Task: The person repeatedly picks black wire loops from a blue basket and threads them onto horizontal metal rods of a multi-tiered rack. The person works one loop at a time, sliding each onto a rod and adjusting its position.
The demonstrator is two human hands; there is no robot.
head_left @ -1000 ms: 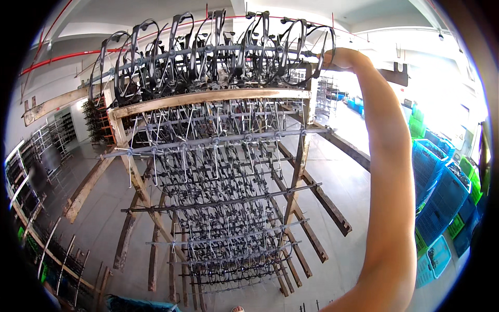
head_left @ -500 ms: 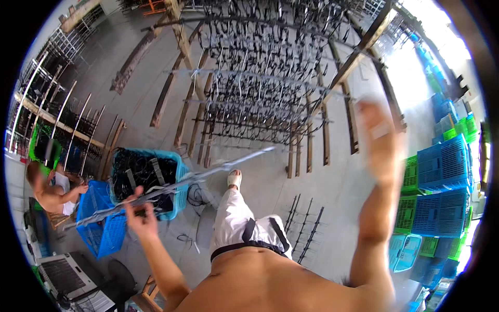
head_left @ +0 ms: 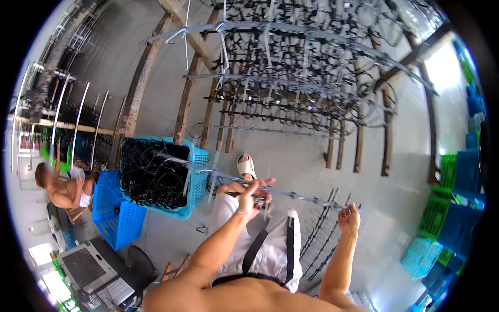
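Note:
A long thin grey rod [head_left: 304, 196] with knotted bits along it slants across in front of my body. Its far left part reaches over a light-blue basket [head_left: 200, 179] filled with tangled black strips [head_left: 150, 177]. My left hand [head_left: 250, 202] is around the middle of the rod, some fingers stretched out and others curled. Small dark pieces show among those fingers, too blurred to name. Near the rod's right end, my right hand [head_left: 349, 218] is closed in a pinch on it.
Ahead, a wooden rack [head_left: 387, 132] carries rods hung with many black strips. Several dark rods [head_left: 319, 234] lie on the floor at the right. A blue crate [head_left: 118, 213] and a seated person [head_left: 67, 190] are at the left; stacked crates [head_left: 436, 218] stand far right.
My right hand has come down from its raised place to the rod's right end. The rod and my left hand have moved right, and the view has shifted.

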